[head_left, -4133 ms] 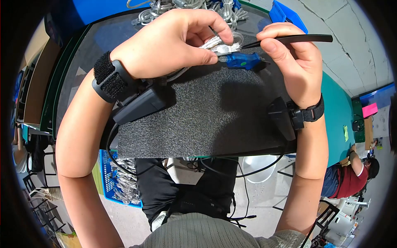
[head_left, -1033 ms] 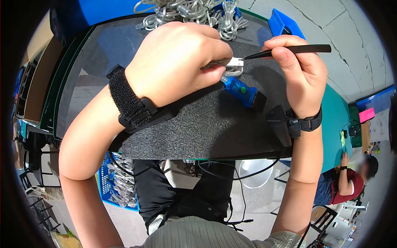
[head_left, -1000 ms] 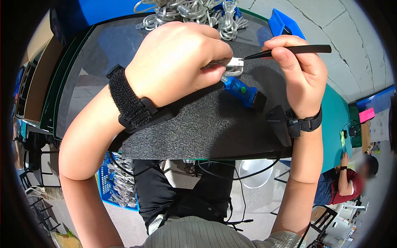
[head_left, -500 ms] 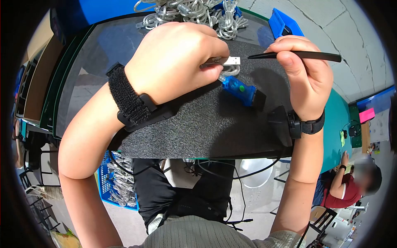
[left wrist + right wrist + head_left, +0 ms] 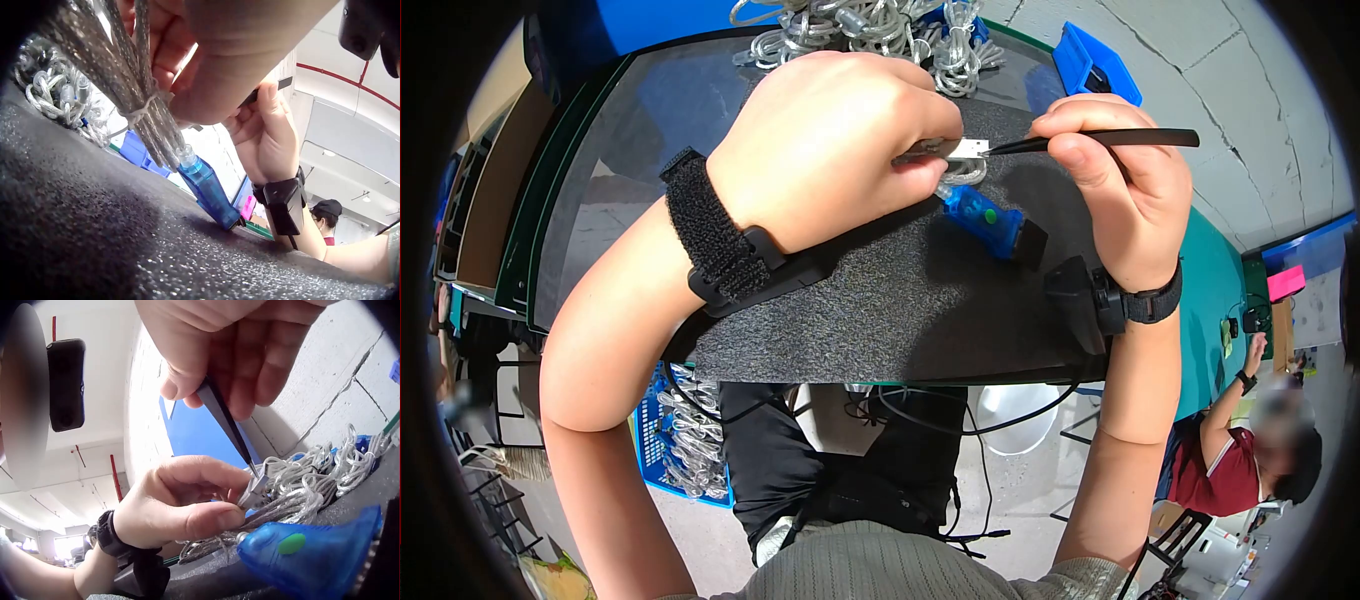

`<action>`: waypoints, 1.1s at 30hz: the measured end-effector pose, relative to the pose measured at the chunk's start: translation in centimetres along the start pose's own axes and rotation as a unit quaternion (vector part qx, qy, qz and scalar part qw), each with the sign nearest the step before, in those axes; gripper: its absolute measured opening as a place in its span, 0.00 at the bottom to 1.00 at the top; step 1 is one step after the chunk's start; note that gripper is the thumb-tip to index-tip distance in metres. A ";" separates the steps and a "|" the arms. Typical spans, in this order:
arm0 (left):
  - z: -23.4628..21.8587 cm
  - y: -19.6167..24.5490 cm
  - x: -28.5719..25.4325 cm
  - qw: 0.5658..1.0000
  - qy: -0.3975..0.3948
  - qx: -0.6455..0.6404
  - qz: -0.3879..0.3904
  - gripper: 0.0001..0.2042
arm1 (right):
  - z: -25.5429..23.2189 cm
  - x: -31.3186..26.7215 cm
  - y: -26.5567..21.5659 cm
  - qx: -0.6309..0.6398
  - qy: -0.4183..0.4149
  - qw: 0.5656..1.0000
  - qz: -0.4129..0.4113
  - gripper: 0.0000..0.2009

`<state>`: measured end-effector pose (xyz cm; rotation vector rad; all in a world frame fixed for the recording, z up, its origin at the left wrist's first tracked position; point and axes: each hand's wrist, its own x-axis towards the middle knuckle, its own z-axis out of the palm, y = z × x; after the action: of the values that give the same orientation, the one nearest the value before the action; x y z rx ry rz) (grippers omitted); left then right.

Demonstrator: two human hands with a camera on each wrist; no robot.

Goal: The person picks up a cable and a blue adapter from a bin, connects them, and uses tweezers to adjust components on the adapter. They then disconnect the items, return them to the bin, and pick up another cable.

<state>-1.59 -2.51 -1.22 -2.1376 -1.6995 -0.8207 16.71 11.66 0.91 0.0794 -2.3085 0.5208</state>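
Observation:
My left hand (image 5: 830, 150) pinches a white-and-metal USB plug (image 5: 970, 149) whose open end faces right. Black tweezers (image 5: 1140, 138) are held by my right hand (image 5: 1135, 190), and their thin tips are at the plug's end, as the right wrist view also shows at the plug (image 5: 255, 490). A blue translucent connector (image 5: 982, 222) with a green dot and a black end lies just below the left fingers. In the left wrist view, a white tie holds the clear cable bundle (image 5: 147, 119) beside the connector (image 5: 209, 190).
Coiled clear cables (image 5: 880, 28) lie at the mat's far edge, with a small blue bin (image 5: 1090, 62) to their right. A blue basket (image 5: 718, 495) of cables is below the near edge. Another person in a red shirt (image 5: 1215, 470) is at the right.
Since the earliest view, the blue connector has swung down and the plug has come out beyond the left fingers. Lately the tweezers pulled slightly away, then returned to the plug.

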 end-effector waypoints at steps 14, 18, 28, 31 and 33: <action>0.1 -0.8 0.7 0.982 -0.050 -0.159 -0.088 0.08 | -0.1 -0.4 2.0 0.281 0.158 0.942 0.090 0.12; 0.4 -1.3 1.1 0.962 -0.043 -0.256 -0.083 0.09 | 0.0 -0.4 2.0 0.326 0.159 0.925 0.112 0.13; 0.4 -1.0 1.1 0.952 -0.052 -0.283 -0.100 0.10 | -0.5 -0.5 1.0 0.316 0.083 0.941 0.093 0.09; 0.3 -0.9 1.2 0.952 -0.055 -0.283 -0.102 0.10 | -0.3 -0.7 0.9 0.279 0.054 0.955 0.081 0.10; 0.4 -1.0 1.2 0.953 -0.056 -0.280 -0.101 0.10 | -0.3 -0.7 1.1 0.235 0.034 0.969 0.075 0.09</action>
<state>-2.24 -1.10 -0.96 -2.4185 -1.9409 -1.4071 17.18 12.68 0.18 0.1125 -2.0899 1.1228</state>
